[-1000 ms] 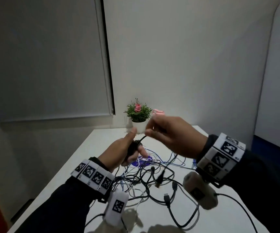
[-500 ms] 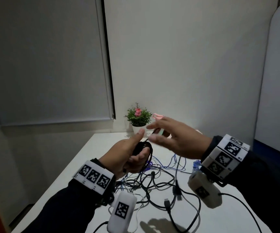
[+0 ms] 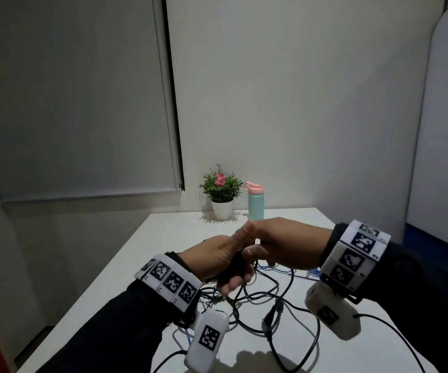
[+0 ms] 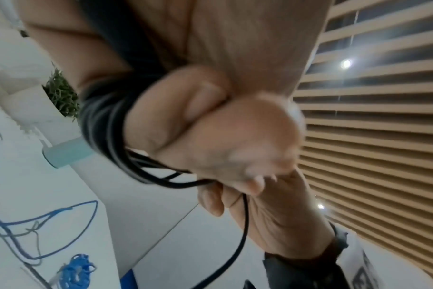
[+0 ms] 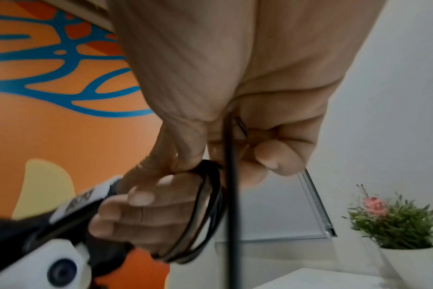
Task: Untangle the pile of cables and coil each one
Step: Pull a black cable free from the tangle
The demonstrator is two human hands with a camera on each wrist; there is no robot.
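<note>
My left hand point(image 3: 228, 262) holds a small coil of black cable point(image 3: 237, 265) wound round its fingers, thumb raised. In the left wrist view the black coil point(image 4: 104, 125) wraps the fingers. My right hand point(image 3: 260, 249) presses against the left and pinches the free strand of the same cable point(image 5: 231, 195), which hangs straight down beside the coil point(image 5: 210, 205). Under both hands a tangled pile of black, blue and white cables point(image 3: 258, 300) lies on the white table point(image 3: 163, 238). A loose blue cable point(image 4: 49, 215) shows on the table.
A potted plant point(image 3: 221, 189) and a mint bottle with a pink lid point(image 3: 255, 203) stand at the table's far edge by the wall. A small bundled blue cable point(image 4: 77, 271) lies apart from the pile. Wrist-camera leads trail over the near table edge.
Both hands have dropped lower and closed together. My right hand has come down from above the left thumb to the coil, carrying the black strand with it.
</note>
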